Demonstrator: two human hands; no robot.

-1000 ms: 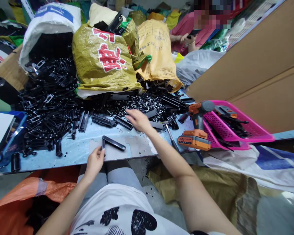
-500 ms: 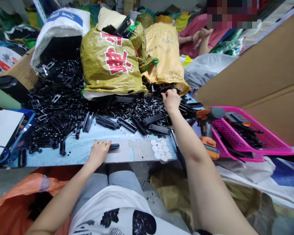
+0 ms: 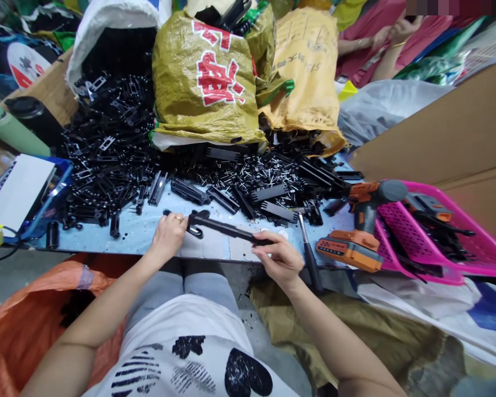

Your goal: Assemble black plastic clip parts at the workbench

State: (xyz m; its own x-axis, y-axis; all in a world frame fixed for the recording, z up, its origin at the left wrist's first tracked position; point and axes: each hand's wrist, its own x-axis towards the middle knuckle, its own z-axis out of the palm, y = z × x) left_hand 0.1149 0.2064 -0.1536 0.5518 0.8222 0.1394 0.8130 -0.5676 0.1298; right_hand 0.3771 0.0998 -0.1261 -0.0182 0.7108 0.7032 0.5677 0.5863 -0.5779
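Note:
My left hand [image 3: 168, 234] is closed at the near edge of the blue-topped table, its fingers round a black plastic part whose rounded end sticks out to the right. From my right hand [image 3: 281, 256], a long, narrow black bar [image 3: 227, 227] reaches across to the left, pinched at its right end between thumb and fingers. The bar's left end meets or overlaps the part at my left hand; whether they are joined I cannot tell. Behind both hands lie loose black parts [image 3: 190, 193] and a heap of small screws or pins [image 3: 252, 171].
An orange cordless drill [image 3: 364, 207] stands on the right, beside a pink basket [image 3: 485, 256]. Left of it lies a dark-handled tool [image 3: 312, 264]. Large sacks [image 3: 206, 82] line the back, with a heap of black parts [image 3: 107, 143] at left. Another person's hands [image 3: 391, 41] show behind.
My right hand has come back from the pile under the orange-yellow sack, bringing the long black bar to my left hand. The view has tilted downward.

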